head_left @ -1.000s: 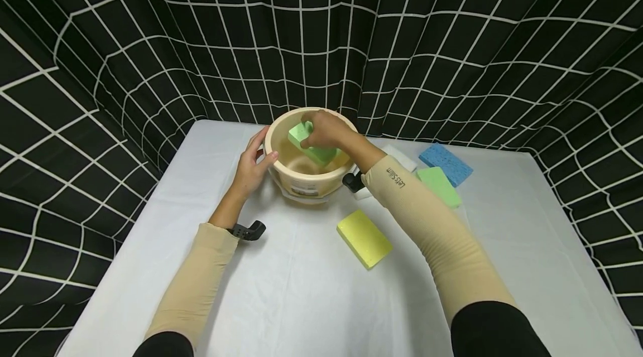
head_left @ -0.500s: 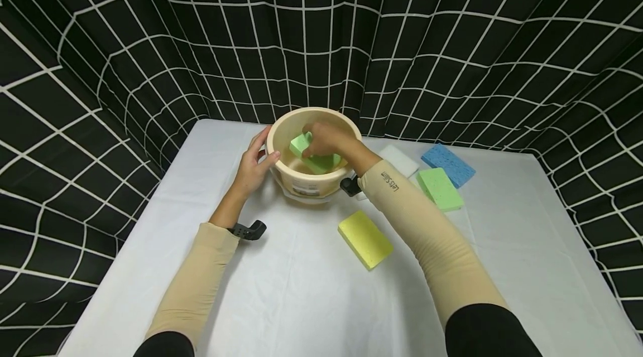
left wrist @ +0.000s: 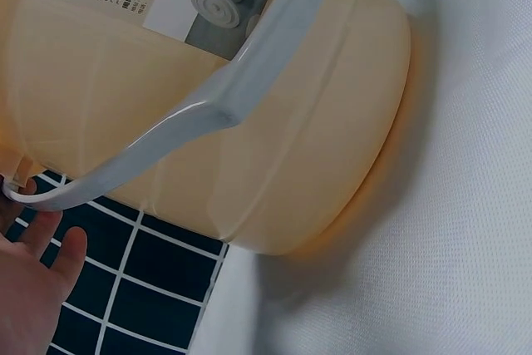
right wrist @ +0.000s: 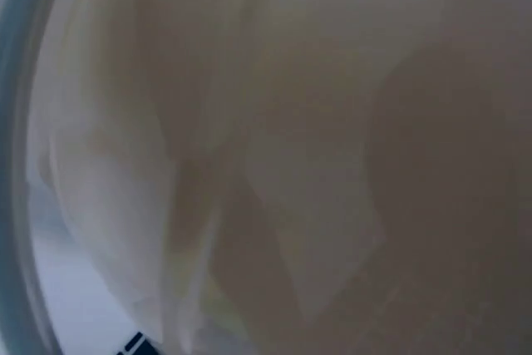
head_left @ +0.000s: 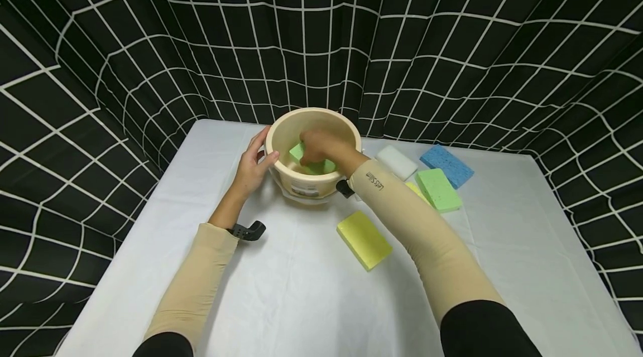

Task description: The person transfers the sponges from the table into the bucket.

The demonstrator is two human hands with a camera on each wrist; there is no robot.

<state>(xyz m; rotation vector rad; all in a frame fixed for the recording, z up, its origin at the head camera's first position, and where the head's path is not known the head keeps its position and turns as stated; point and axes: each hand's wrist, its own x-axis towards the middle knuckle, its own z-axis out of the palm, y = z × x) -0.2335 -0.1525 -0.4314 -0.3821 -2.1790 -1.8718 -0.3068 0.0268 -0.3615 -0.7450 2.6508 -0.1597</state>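
Note:
A cream bucket (head_left: 279,170) stands near the table's back edge. My left hand (head_left: 251,166) grips its left rim, thumb over the edge and fingers along the outside. In the left wrist view, that hand (left wrist: 33,280) is beside the grey handle (left wrist: 191,114) of the bucket (left wrist: 274,147). My right hand (head_left: 321,148) is down inside the bucket with its fingers curled round a light green sponge (head_left: 297,152). More green shows below that hand; whether it is the same sponge I cannot tell. The right wrist view is dim and blurred by the bucket wall (right wrist: 316,122).
A yellow sponge (head_left: 364,240) lies in front of the bucket. To the right are a white sponge (head_left: 397,162), a blue sponge (head_left: 447,165) and a green sponge (head_left: 439,189), with part of another yellow one (head_left: 417,192) by my right sleeve. A black gridded curtain (head_left: 321,39) hangs behind.
My right hand has moved lower into the bucket with the green sponge, and its forearm has shifted left, uncovering more of the white and yellow sponges. My left hand still grips the rim.

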